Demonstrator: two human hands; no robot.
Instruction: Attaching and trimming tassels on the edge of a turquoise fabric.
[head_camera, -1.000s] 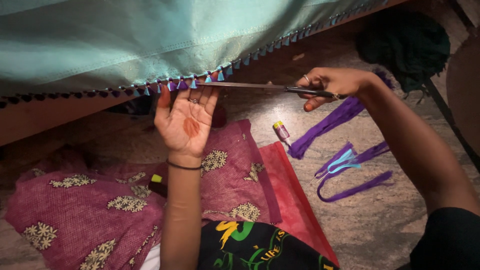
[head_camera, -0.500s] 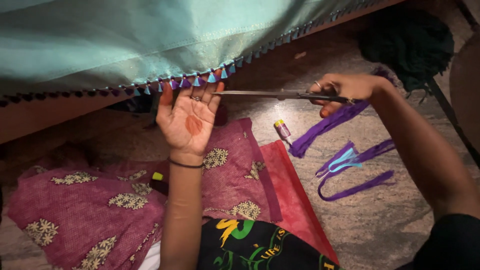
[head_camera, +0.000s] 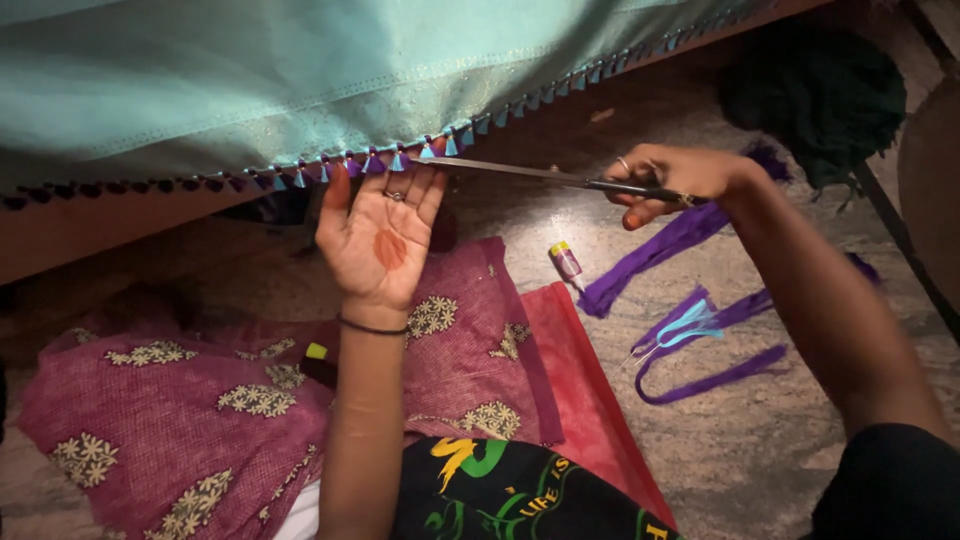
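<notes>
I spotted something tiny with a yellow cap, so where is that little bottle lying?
The small bottle lies on the stone floor right of centre, between the pink cloth and the purple thread bundle, below the scissors.

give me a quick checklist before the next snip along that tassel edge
1. Scissors gripped by right hand: ok.
2. Blade tips close to the tassels on the teal cloth: ok.
3. Left hand open, palm up, under the tassel row: ok.
4. Left fingers away from the blades: not ok, they sit just beside the tips.
5. Blades open or closed: cannot tell.
6. Purple thread bundles on the floor, apart from both hands: ok.
</notes>
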